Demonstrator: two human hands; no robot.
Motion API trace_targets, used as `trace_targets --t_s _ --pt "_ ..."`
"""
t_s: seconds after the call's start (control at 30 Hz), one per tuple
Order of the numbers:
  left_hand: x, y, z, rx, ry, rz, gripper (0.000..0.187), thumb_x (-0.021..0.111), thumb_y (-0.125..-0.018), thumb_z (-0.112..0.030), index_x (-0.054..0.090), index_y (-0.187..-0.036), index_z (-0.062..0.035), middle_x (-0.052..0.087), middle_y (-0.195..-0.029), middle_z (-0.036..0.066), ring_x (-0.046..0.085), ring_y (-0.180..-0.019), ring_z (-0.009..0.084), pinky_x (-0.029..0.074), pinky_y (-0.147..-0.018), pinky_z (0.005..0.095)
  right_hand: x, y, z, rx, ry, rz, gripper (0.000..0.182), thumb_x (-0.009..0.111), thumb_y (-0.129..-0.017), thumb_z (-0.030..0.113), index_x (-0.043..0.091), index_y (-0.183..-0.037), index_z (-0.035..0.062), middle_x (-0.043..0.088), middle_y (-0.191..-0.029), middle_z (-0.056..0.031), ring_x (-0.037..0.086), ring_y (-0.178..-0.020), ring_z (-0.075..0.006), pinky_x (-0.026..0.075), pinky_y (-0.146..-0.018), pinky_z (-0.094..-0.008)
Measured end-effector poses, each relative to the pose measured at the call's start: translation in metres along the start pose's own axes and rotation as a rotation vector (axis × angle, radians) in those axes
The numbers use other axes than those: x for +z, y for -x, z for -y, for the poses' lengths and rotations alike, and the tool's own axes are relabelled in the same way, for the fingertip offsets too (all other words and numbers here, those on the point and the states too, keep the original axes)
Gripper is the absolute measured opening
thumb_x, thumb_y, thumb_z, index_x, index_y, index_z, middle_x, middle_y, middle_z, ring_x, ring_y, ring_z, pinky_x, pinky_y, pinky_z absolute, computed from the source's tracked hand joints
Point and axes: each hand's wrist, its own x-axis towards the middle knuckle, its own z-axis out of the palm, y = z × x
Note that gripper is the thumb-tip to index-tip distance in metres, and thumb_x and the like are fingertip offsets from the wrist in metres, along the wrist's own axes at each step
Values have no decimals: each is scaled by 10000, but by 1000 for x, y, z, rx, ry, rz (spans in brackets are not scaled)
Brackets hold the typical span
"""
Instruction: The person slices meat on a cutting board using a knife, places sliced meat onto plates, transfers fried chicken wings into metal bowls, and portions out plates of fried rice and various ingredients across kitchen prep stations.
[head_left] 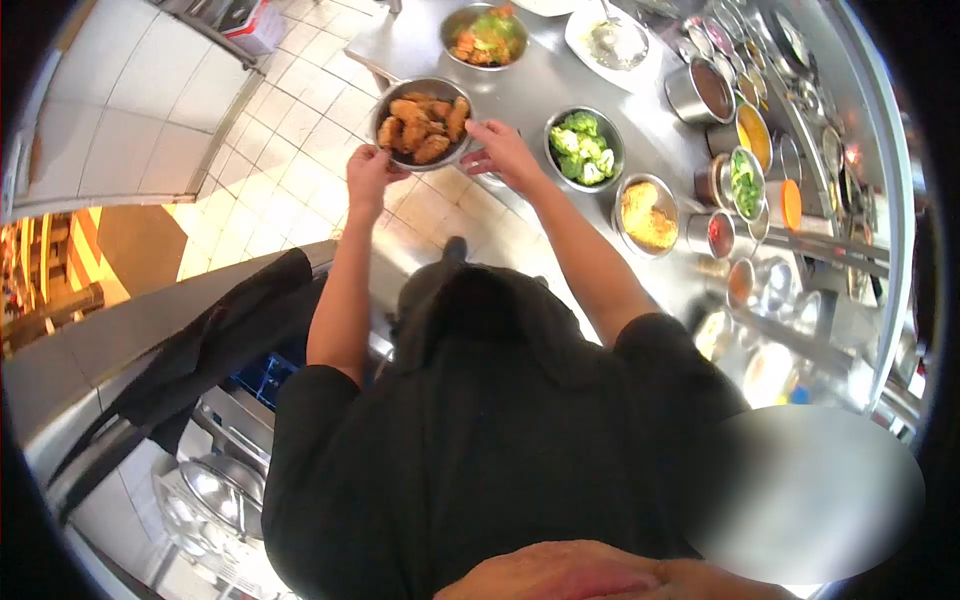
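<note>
A round metal bowl (412, 166) of browned fried pieces (425, 125), which look like chicken, is held up between both hands at the table's near left corner, above the tiled floor. My left hand (375, 172) grips its lower left rim, fingers closed. On the right side, my right hand (500, 150) pinches the rim with the thumb on top and fingers curled below. Behind it stands a second metal bowl (487, 62) with green leaves and orange-brown food. To the right is a bowl of broccoli (585, 148).
The steel table (540, 85) also carries a bowl of yellow food (650, 215) and a white dish (610, 45) with a utensil. Several pots and containers, including a deep pot (700, 90), line the right side. White tiled floor (290, 120) lies left.
</note>
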Motion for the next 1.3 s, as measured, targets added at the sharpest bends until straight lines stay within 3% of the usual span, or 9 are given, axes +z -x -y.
trace_targets --t_s 0.13,0.23,0.43,0.53,0.63,0.87,0.97,1.17,1.3 --pt "-16 -17 -8 26 -19 -44 90 506 -876 -24 456 -861 50 582 -733 158 646 -593 235 610 -564 340 -54 -10 -43 -581 1132 -524 264 591 -866 183 544 -1053 3 554 -1041 -228 626 -875 -388 538 -781 -403" --pt "-24 -18 -17 20 -50 -84 85 508 -871 -13 450 -849 46 587 -738 161 655 -611 241 612 -576 346 -41 -4 -59 -533 1229 -718 168 548 -871 137 576 -983 15 566 -1053 -213 622 -931 -377 535 -788 -430" --pt "-24 -35 -3 19 -9 -34 95 530 -879 -37 479 -856 40 603 -721 146 654 -580 222 606 -546 330 -50 -45 -49 -359 1360 -637 158 507 -840 63 615 -942 11 604 -987 -200 628 -945 -368 535 -779 -438" --pt "-18 -39 -2 19 -34 -16 109 521 -869 -41 477 -890 56 593 -720 138 644 -598 219 604 -581 328 -47 -51 -24 -252 1185 -522 177 507 -822 55 664 -893 16 640 -953 -192 632 -942 -342 527 -786 -428" --pt "-13 -45 -5 14 -41 6 102 515 -870 -47 475 -887 45 593 -720 132 638 -590 213 603 -585 330 -2 -39 18 -580 864 -469 187 516 -808 59 692 -857 17 664 -948 -177 627 -945 -333 513 -820 -416" --pt "-5 -53 -7 -4 -16 20 81 512 -867 -46 467 -857 21 594 -730 136 638 -597 217 599 -578 334 38 -65 37 -1020 952 -355 213 566 -841 114 660 -997 5 640 -1036 -156 645 -886 -299 541 -761 -392" --pt "-8 -59 -8 -12 -15 -14 81 514 -868 -43 468 -860 23 593 -750 144 642 -620 228 601 -583 340 23 -52 46 -209 112 -429 261 538 -915 158 594 -1078 -38 638 -972 -150 660 -814 -269 569 -665 -373" --pt "-14 -100 -13 54 30 -19 135 526 -876 -40 469 -916 76 593 -800 176 638 -643 234 607 -593 364 -22 -133 24 -172 -557 -411 382 561 -912 134 400 -1204 -55 567 -1050 -206 664 -743 -305 588 -574 -385" --pt "-3 -138 -24 78 -17 -15 202 553 -908 -84 470 -984 84 597 -820 173 622 -661 233 603 -617 375 -21 -127 30 -152 -508 -629 239 565 -889 102 499 -1052 -60 613 -934 -194 671 -686 -300 590 -555 -395"
